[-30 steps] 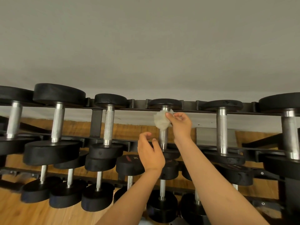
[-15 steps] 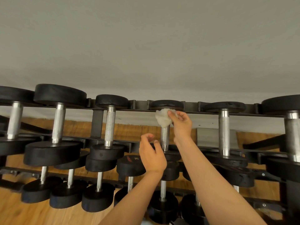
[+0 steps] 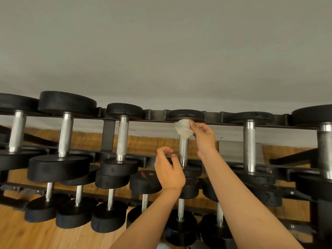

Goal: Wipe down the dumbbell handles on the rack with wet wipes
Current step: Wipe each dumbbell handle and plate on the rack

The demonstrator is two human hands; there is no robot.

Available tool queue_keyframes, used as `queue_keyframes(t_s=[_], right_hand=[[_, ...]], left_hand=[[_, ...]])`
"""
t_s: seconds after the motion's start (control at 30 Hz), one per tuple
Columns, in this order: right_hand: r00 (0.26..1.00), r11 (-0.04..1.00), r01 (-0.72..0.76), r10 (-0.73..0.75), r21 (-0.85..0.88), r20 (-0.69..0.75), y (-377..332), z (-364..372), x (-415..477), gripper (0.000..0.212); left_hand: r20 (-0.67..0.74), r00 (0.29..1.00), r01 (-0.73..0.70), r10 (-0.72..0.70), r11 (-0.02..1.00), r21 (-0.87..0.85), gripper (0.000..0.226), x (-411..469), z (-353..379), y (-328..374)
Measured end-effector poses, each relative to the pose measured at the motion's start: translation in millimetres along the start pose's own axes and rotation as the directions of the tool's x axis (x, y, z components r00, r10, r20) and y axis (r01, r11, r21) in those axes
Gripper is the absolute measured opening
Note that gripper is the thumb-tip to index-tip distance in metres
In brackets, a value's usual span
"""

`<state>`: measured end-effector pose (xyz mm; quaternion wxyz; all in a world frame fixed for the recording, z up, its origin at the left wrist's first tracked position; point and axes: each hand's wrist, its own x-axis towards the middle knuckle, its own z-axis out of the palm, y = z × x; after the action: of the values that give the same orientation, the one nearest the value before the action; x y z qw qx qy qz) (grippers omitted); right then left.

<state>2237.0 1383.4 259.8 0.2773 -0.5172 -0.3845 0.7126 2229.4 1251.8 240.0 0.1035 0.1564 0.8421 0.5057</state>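
Right grip (image 3: 204, 135) pinches the wipe (image 3: 183, 131) round the handle (image 3: 183, 151) top (hidden beneath); left grip (image 3: 169, 169), beside the handle, is loosely curled, empty.

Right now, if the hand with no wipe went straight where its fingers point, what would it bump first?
Probably the silver handle of the dumbbell being wiped, below the wet wipe that the right hand pinches. The left hand looks close beside it, though depth is unclear.
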Motion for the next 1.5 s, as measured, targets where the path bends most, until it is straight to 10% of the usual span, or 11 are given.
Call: queue_keyframes(t_s=[0.77, 1.5], right_hand=[[0.933, 0.833, 0.188, 0.013, -0.519, 0.360, 40, -63, -35, 0.007], [0.995, 0.982, 0.089, -0.096, -0.168, -0.034, -4, 13, -5, 0.026]], left_hand=[[-0.010, 1.000, 0.013, -0.013, 1.000, -0.021, 0.018, -1, -1, 0], [-0.018, 1.000, -0.006, 0.006, 1.000, -0.013, 0.013, -1, -1, -1]])
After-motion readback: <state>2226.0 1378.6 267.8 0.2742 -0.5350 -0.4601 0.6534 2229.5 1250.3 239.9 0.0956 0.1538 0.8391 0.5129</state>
